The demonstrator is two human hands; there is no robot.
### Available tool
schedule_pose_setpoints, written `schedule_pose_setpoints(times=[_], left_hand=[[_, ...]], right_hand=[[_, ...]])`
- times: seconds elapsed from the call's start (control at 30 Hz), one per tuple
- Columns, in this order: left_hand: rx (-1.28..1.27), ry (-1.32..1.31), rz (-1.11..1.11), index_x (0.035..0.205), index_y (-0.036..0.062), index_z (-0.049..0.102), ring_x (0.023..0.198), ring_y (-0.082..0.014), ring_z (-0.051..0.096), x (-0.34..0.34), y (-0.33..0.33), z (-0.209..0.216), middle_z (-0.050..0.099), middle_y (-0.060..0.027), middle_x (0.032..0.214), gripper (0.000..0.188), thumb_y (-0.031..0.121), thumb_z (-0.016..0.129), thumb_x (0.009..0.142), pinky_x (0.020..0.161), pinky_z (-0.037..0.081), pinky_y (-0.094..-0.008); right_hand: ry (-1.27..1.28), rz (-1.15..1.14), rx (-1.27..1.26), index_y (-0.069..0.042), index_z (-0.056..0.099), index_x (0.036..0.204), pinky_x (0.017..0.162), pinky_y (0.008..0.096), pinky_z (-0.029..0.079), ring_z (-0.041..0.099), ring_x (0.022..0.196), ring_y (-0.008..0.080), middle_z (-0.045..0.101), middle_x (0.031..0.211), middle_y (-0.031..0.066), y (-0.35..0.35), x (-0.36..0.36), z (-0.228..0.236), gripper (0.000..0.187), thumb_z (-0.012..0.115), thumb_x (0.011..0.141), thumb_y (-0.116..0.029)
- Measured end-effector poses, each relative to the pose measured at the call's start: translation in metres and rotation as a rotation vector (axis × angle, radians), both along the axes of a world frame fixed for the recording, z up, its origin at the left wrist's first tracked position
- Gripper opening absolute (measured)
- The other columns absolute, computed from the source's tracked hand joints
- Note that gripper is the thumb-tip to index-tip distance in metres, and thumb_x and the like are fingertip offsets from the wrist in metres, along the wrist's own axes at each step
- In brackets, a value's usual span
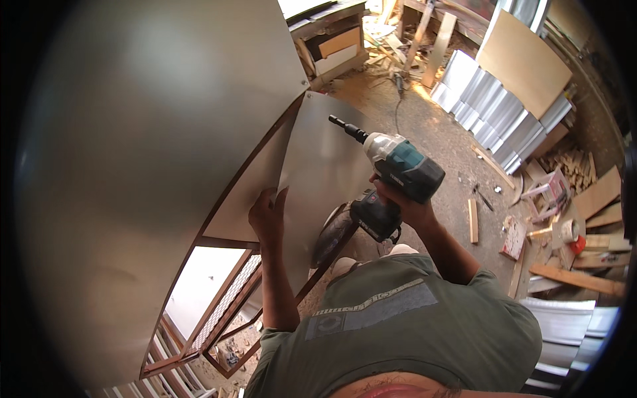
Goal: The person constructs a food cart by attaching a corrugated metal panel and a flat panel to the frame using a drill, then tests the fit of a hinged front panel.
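Note:
My right hand (413, 207) is wrapped round the handle of a teal and black cordless impact driver (406, 162). A dark socket bit points from its nose toward the upper left, apart from the metal. My left hand (267, 222) is raised, its fingers pinched at the edge of a thin grey metal sheet (325, 142). Whether a small part is also between those fingers is hidden. To the left, a large smooth metal panel (159, 146) fills the view. Between the two sheets runs a gap, with a brown metal frame (229, 243) below.
Corrugated metal sheets (481, 109) lean at the upper right with a tan board (524, 63). Wood offcuts (574, 275) and a pink plastic stool (549, 192) crowd the right side. A wooden strip (472, 221) lies on the floor, and scrap wood (438, 50) is piled behind.

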State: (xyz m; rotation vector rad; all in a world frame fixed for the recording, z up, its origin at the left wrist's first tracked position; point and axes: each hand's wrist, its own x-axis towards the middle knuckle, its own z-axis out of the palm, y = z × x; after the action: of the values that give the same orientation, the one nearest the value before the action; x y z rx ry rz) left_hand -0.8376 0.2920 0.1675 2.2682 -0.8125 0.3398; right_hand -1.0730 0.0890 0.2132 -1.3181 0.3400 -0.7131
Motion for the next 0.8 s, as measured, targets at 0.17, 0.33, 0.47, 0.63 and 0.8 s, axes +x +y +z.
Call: schedule_pose_setpoints(times=[0.17,0.33,0.47,0.63,0.8], left_hand=[[0.034,0.049,0.001,0.087,0.0033,0.071,0.049,-0.0217,0.048,0.006,-0.013,0.014,0.052,-0.0105,0.059,0.030,0.032,0.078,0.084,0.053,0.042,-0.0358],[0.036,-0.022,-0.124,0.078,0.0012,0.068,0.050,-0.0255,0.051,0.008,-0.025,0.023,0.054,-0.0128,0.060,0.031,0.030,0.077,0.085,0.053,0.043,-0.0379],[0.102,-0.023,-0.161,0.076,0.0009,0.067,0.050,-0.0273,0.051,0.013,-0.030,0.029,0.056,-0.0135,0.062,0.029,0.026,0.075,0.086,0.053,0.043,-0.0383],[0.116,-0.037,-0.176,0.075,0.0010,0.067,0.050,-0.0275,0.051,0.012,-0.037,0.036,0.055,-0.0142,0.060,0.028,0.026,0.074,0.087,0.053,0.043,-0.0386],[0.049,-0.022,-0.186,0.073,0.0027,0.064,0.052,-0.0288,0.052,0.011,-0.047,0.046,0.055,-0.0138,0.061,0.030,0.027,0.074,0.087,0.054,0.043,-0.0395]], right_hand=[[-0.067,0.146,0.079,-0.001,0.062,0.109,0.061,0.0249,0.045,0.055,0.067,0.0088,0.063,0.090,0.0031,-0.037,0.041,-0.006,0.019,0.066,0.091,-0.006],[-0.099,0.112,0.101,-0.001,0.062,0.105,0.062,0.0245,0.044,0.054,0.065,0.0086,0.062,0.086,0.0021,-0.038,0.057,0.004,0.015,0.065,0.091,-0.005],[-0.075,0.092,0.019,-0.001,0.062,0.104,0.061,0.0242,0.044,0.055,0.065,0.0085,0.061,0.086,0.0021,-0.039,0.059,0.005,0.015,0.065,0.091,-0.006],[-0.105,0.142,0.118,-0.001,0.062,0.104,0.061,0.0250,0.044,0.055,0.066,0.0093,0.060,0.084,0.0022,-0.037,0.061,0.000,0.017,0.067,0.089,-0.007],[-0.143,0.143,0.303,-0.002,0.062,0.104,0.062,0.0252,0.045,0.056,0.065,0.0096,0.060,0.081,0.0021,-0.026,0.066,0.013,0.017,0.067,0.089,-0.008]])
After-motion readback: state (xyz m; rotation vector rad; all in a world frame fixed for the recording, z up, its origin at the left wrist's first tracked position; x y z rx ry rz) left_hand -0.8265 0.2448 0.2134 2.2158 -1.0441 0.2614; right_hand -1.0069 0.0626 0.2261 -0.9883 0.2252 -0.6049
